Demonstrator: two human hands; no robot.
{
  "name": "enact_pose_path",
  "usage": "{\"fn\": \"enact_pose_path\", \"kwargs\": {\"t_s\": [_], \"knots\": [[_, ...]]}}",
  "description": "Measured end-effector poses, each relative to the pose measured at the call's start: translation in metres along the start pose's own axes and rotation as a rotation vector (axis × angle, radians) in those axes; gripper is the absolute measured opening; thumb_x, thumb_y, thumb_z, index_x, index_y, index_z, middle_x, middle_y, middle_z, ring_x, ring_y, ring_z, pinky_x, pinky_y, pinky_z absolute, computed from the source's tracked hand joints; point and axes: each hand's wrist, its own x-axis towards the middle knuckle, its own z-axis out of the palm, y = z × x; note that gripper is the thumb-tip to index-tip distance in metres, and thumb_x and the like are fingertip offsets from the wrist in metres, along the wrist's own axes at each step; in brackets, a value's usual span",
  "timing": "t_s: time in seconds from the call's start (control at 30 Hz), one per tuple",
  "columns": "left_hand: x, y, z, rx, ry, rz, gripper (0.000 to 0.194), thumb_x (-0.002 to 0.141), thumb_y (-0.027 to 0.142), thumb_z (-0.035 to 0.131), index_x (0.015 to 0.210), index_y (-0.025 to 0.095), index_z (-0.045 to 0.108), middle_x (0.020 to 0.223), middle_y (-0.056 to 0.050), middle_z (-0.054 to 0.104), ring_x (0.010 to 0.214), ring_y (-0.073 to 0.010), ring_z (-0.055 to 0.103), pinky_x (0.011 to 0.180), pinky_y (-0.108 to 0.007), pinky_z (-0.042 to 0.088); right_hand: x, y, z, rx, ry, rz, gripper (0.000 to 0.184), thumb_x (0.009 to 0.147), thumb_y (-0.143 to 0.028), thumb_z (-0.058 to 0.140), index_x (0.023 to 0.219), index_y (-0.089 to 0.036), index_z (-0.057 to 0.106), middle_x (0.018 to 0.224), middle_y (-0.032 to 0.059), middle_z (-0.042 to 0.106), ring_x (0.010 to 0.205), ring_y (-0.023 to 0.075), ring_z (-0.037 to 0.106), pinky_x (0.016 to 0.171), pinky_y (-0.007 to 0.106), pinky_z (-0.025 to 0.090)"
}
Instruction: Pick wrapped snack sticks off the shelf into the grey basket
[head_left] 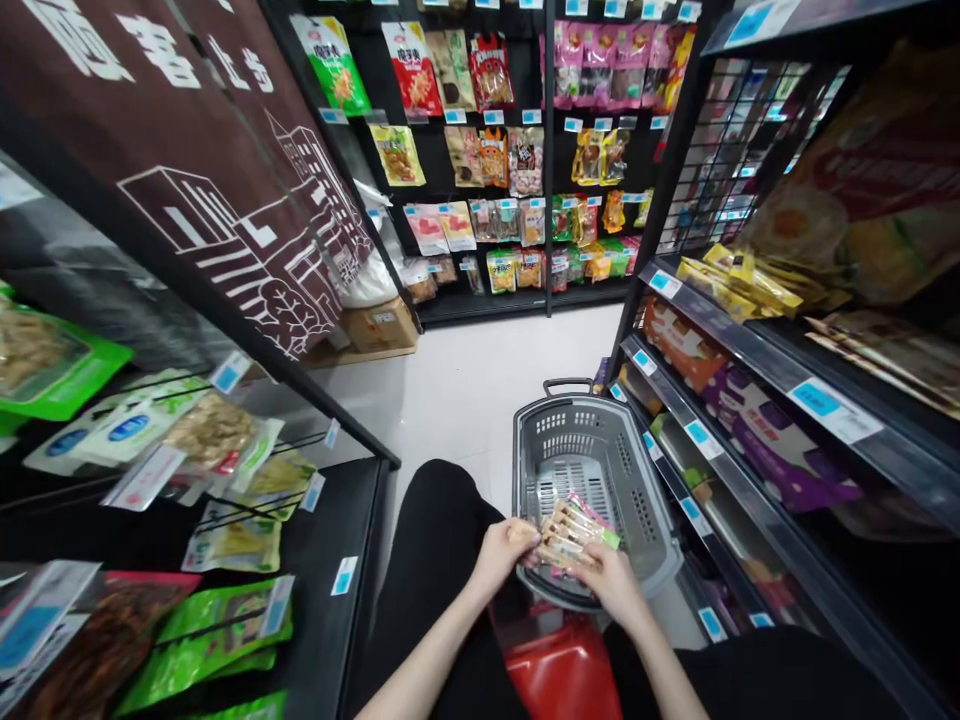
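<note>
Several small beige snack packets (568,532) are fanned out between my two hands, above the near end of a grey plastic shopping basket (634,450). My left hand (507,552) pinches the packets at their left side, thumb on top. At their lower right, my right hand (613,580) has its fingers closed on the same packets. Pink and green wrapping (600,522) shows just beyond them; whether it is held or lies in the basket, I cannot tell. The basket stands on the floor with its handle (568,384) at the far side.
Shelves with boxed and bagged snacks (772,425) run close along the right. Hanging bags (217,430) stick out on the left. A rack of snack bags (491,160) closes off the far end, near a cardboard box (381,328). A glossy red object (562,668) lies between my knees.
</note>
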Motion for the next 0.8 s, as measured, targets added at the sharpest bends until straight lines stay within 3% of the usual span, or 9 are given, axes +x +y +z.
{"fn": "enact_pose_path", "kwargs": {"t_s": [0.17, 0.33, 0.4, 0.47, 0.53, 0.6, 0.67, 0.73, 0.8], "knots": [[0.006, 0.001, 0.004, -0.034, -0.054, -0.026, 0.059, 0.054, 0.059, 0.071, 0.081, 0.008, 0.058, 0.061, -0.007, 0.065, 0.056, -0.0205, 0.064, 0.055, -0.029, 0.052, 0.004, 0.004, -0.018, 0.196, -0.185, 0.077, 0.038, 0.066, -0.052, 0.059, 0.073, -0.014, 0.060, 0.055, 0.0027, 0.057, 0.046, 0.0161, 0.054, 0.044, 0.026, 0.041], [0.006, 0.003, 0.008, -0.121, -0.094, -0.078, 0.071, 0.063, 0.060, 0.065, 0.109, 0.008, 0.051, 0.082, -0.010, 0.066, 0.064, -0.0208, 0.066, 0.059, -0.029, 0.054, -0.009, -0.004, -0.054, 0.551, -0.260, 0.109, 0.054, 0.065, -0.044, 0.069, 0.110, -0.018, 0.055, 0.096, 0.0086, 0.065, 0.072, 0.0189, 0.065, 0.066, 0.031, 0.051], [0.005, 0.005, 0.009, -0.178, -0.097, -0.084, 0.072, 0.067, 0.052, 0.066, 0.122, 0.014, 0.041, 0.088, -0.009, 0.065, 0.065, -0.0195, 0.067, 0.058, -0.029, 0.054, -0.014, -0.006, -0.061, 0.703, -0.242, 0.121, 0.047, 0.067, -0.039, 0.070, 0.107, -0.019, 0.057, 0.108, 0.0091, 0.062, 0.082, 0.0195, 0.065, 0.068, 0.027, 0.050], [0.004, 0.007, 0.009, -0.216, -0.091, -0.088, 0.064, 0.070, 0.048, 0.066, 0.120, 0.015, 0.041, 0.087, -0.008, 0.064, 0.063, -0.0184, 0.066, 0.056, -0.027, 0.054, -0.017, -0.004, -0.064, 0.782, -0.197, 0.152, 0.036, 0.071, -0.040, 0.068, 0.095, -0.016, 0.061, 0.109, 0.0100, 0.061, 0.086, 0.0201, 0.065, 0.066, 0.024, 0.049], [0.003, 0.008, 0.008, -0.222, -0.072, -0.095, 0.053, 0.072, 0.049, 0.065, 0.105, 0.010, 0.050, 0.082, -0.010, 0.065, 0.060, -0.0174, 0.066, 0.055, -0.025, 0.054, -0.018, 0.001, -0.064, 0.847, -0.166, 0.158, 0.038, 0.071, -0.045, 0.068, 0.089, -0.012, 0.063, 0.104, 0.0124, 0.063, 0.087, 0.0208, 0.065, 0.069, 0.024, 0.050], [0.003, 0.009, 0.007, -0.236, -0.081, -0.094, 0.052, 0.070, 0.051, 0.066, 0.094, 0.006, 0.055, 0.078, -0.013, 0.066, 0.063, -0.0176, 0.066, 0.058, -0.025, 0.054, -0.018, 0.004, -0.063, 0.912, -0.175, 0.100, 0.049, 0.065, -0.048, 0.072, 0.096, -0.011, 0.064, 0.105, 0.0148, 0.063, 0.093, 0.0228, 0.063, 0.077, 0.029, 0.049], [0.003, 0.009, 0.007, -0.227, -0.118, -0.071, 0.057, 0.064, 0.049, 0.071, 0.097, 0.006, 0.056, 0.084, -0.015, 0.067, 0.070, -0.0192, 0.066, 0.065, -0.026, 0.054, -0.017, 0.004, -0.062, 0.934, -0.160, 0.054, 0.055, 0.060, -0.044, 0.077, 0.102, -0.013, 0.063, 0.107, 0.0154, 0.062, 0.100, 0.0238, 0.060, 0.083, 0.031, 0.047], [0.004, 0.007, 0.007, -0.126, -0.147, -0.051, 0.062, 0.060, 0.051, 0.073, 0.100, 0.007, 0.056, 0.087, -0.015, 0.067, 0.072, -0.0194, 0.066, 0.064, -0.026, 0.054, -0.014, 0.002, -0.061, 0.880, -0.083, 0.079, 0.051, 0.061, -0.042, 0.076, 0.101, -0.013, 0.063, 0.098, 0.0140, 0.065, 0.091, 0.0212, 0.062, 0.073, 0.027, 0.049], [0.005, 0.005, 0.007, 0.010, -0.145, -0.047, 0.061, 0.061, 0.059, 0.067, 0.092, 0.007, 0.056, 0.075, -0.013, 0.068, 0.056, -0.0165, 0.063, 0.050, -0.024, 0.049, -0.010, 0.002, -0.059, 0.714, 0.042, 0.128, 0.049, 0.066, -0.052, 0.068, 0.092, -0.011, 0.064, 0.074, 0.0096, 0.065, 0.063, 0.0153, 0.061, 0.049, 0.021, 0.043]]}}
